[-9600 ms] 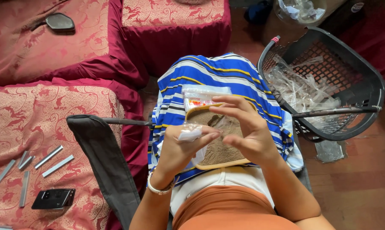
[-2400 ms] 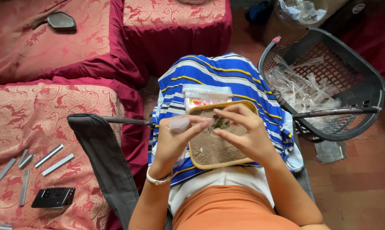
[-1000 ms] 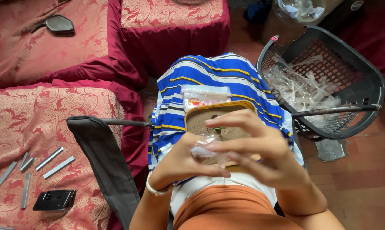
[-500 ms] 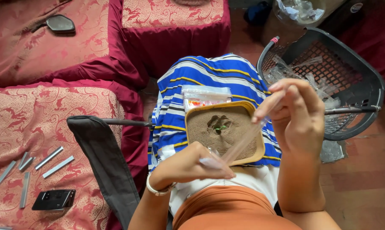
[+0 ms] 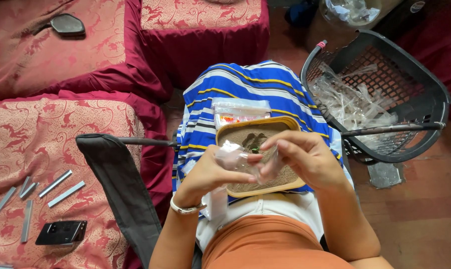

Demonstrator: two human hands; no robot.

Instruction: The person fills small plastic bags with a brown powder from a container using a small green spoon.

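Your left hand (image 5: pixel 213 174) and right hand (image 5: pixel 300 157) meet over the yellow-rimmed tray (image 5: pixel 258 154) on your lap. Both pinch a small clear plastic bag (image 5: pixel 235 160) between thumb and fingertips: left fingers closed on its left part, right fingers curled shut on its right edge. Bag hangs just above the tray's brown powder, at the tray's 9 o'clock side. Tray sits on the blue striped cloth (image 5: pixel 245 89). A flat clear packet (image 5: pixel 238 110) lies at the tray's 12 o'clock, touching its rim. Black basket (image 5: pixel 385 94) holding clear bags is at 2 o'clock from your hands, on the floor. At 8 o'clock, on the red cushion (image 5: pixel 51 149): grey metal strips (image 5: pixel 61 187) and a black phone (image 5: pixel 61 232).
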